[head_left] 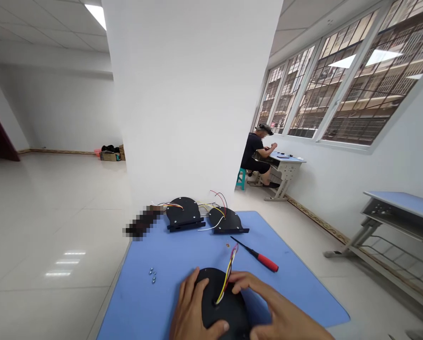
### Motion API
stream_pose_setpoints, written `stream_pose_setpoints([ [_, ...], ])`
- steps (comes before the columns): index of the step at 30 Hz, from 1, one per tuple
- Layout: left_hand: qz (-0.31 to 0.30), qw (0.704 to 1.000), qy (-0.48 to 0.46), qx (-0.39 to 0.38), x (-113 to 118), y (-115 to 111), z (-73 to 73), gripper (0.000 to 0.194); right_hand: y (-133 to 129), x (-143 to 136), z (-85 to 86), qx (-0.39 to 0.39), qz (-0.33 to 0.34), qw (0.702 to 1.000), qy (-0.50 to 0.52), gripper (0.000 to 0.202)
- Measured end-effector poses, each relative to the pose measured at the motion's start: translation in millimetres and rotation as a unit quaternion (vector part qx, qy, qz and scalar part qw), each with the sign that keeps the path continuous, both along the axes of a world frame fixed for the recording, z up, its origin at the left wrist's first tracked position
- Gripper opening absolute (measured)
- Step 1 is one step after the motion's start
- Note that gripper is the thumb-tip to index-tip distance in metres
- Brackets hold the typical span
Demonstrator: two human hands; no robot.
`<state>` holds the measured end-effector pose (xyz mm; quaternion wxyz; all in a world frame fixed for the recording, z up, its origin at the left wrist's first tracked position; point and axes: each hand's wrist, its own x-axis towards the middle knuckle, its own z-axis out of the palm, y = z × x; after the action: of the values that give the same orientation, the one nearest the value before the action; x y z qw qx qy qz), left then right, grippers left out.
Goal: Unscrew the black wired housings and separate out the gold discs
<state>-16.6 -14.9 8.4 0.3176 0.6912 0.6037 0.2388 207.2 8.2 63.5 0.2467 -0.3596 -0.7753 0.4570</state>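
Observation:
A black round housing (222,309) lies on the blue table in front of me, with a bundle of yellow, white, red and dark wires (228,276) rising from a hole in its top. My left hand (193,309) grips its left side, fingers over the edge and thumb on the top face. On the opposite side, my right hand (275,302) is curled at the rim, with fingertips beside the wires and the thumb low near the edge. Beyond it rests a screwdriver (266,262) with a red handle and black shaft. Several small screws (152,275) lie to the left.
Two similar black housings with loose wires, one at left (183,212) and one at right (225,220), stand at the table's (143,302) far edge against a white pillar (193,94). A pixelated dark item lies beside them. Another person (255,151) sits working at a desk.

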Motion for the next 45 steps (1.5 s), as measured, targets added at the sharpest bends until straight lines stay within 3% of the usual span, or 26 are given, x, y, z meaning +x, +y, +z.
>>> stream_pose_setpoints([
  [3,0.012,1.000,-0.005,-0.005,1,-1,0.0,0.074,-9,12,-8.7,-0.021,0.025,0.999,-0.044,0.072],
  [9,0.025,0.999,-0.012,0.030,-1,-3,-4.7,0.074,-16,15,-34.6,-0.035,-0.030,0.998,-0.029,0.091],
  [25,0.000,1.000,0.000,-0.007,-1,-6,9.8,0.076,-17,21,-41.7,-0.066,-0.051,0.995,0.060,0.070],
  [36,0.002,1.000,-0.020,-0.010,-2,-5,14.5,0.074,-19,19,-44.9,-0.073,-0.082,0.992,0.064,0.059],
  [40,0.003,0.999,-0.030,0.014,-3,-3,7.2,0.073,-23,15,-45.2,-0.063,-0.101,0.991,0.060,0.050],
  [45,0.022,0.992,-0.008,0.124,-16,-15,-21.4,0.069,-24,11,-45.0,-0.051,-0.102,0.991,0.069,0.035],
])
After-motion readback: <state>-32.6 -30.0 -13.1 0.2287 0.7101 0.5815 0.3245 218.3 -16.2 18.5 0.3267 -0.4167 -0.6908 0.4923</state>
